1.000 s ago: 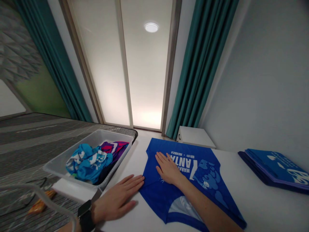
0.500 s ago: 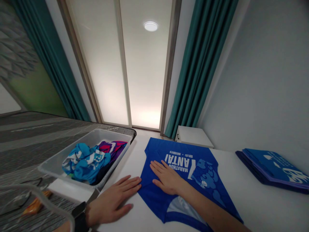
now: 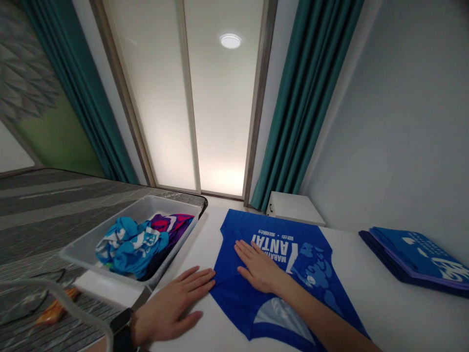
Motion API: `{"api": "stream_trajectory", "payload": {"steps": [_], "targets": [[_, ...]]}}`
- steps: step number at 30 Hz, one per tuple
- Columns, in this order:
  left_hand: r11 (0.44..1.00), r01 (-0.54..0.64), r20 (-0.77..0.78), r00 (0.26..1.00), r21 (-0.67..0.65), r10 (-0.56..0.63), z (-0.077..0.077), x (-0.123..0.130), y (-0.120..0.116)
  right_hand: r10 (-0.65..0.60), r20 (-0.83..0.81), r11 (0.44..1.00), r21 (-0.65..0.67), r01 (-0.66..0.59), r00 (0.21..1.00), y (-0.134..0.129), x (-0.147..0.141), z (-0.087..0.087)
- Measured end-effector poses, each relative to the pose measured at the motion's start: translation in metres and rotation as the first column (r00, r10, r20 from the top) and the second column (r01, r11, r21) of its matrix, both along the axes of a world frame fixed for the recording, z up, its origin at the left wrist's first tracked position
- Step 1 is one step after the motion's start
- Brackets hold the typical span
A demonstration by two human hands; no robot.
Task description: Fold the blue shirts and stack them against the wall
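A blue sleeveless sports shirt [image 3: 234, 298] with white lettering lies spread on the white table [image 3: 384, 313], its neck opening toward me. My right hand [image 3: 261, 266] rests flat on the shirt's front, fingers stretched over the print. Beside the shirt's left edge lies my left hand [image 3: 179, 303], palm down with the thumb apart; its fingertips touch the fabric's edge. Neither hand grips anything. My right forearm covers part of the shirt's near side.
Left of the table, a translucent plastic bin [image 3: 84, 249] holds crumpled blue and purple-red clothes [image 3: 135, 244]. A stack of folded blue garments [image 3: 417, 259] sits at the right. Behind the table stands a white cabinet [image 3: 295, 208]. A pale cable [image 3: 69, 305] curves at lower left.
My right hand has slid slightly to the right and away from me across the shirt. My left hand stays at the shirt's edge.
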State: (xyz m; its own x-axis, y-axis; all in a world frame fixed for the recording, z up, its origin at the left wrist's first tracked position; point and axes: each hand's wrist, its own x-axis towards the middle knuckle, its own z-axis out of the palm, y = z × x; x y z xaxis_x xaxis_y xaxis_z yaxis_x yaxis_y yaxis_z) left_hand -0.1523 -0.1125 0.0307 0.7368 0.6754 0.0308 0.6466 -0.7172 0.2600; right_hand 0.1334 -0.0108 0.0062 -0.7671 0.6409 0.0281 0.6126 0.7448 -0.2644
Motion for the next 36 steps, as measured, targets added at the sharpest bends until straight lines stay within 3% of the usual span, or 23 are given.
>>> {"api": "stream_trajectory", "payload": {"steps": [6, 14, 21, 24, 28, 36], "targets": [[1.0, -0.007, 0.044, 0.999, 0.017, 0.006, 0.001, 0.001, 0.0, 0.111, -0.037, 0.992, -0.061, -0.113, 0.993, -0.024, -0.012, 0.003], [1.0, -0.004, 0.053, 0.999, 0.015, 0.003, -0.002, 0.0, 0.001, -0.091, 0.02, 0.995, -0.025, 0.092, 0.996, 0.008, 0.016, -0.003], [0.998, -0.006, 0.085, 0.996, 0.057, 0.001, -0.002, -0.002, 0.0, -0.146, 0.004, 0.989, -0.031, 0.146, 0.989, 0.019, 0.031, -0.007], [0.991, -0.073, 0.089, 0.994, 0.111, 0.064, -0.006, 0.001, 0.005, -0.155, -0.009, 0.988, -0.03, 0.154, 0.988, 0.016, 0.036, -0.005], [0.953, -0.225, 0.08, 0.974, 0.203, 0.213, -0.017, 0.027, 0.025, -0.147, -0.008, 0.989, -0.034, 0.147, 0.989, 0.007, 0.039, -0.003], [0.907, -0.314, 0.009, 0.946, 0.282, 0.325, -0.023, 0.102, 0.091, -0.142, -0.002, 0.99, -0.011, 0.142, 0.99, -0.004, 0.042, -0.008]]}}
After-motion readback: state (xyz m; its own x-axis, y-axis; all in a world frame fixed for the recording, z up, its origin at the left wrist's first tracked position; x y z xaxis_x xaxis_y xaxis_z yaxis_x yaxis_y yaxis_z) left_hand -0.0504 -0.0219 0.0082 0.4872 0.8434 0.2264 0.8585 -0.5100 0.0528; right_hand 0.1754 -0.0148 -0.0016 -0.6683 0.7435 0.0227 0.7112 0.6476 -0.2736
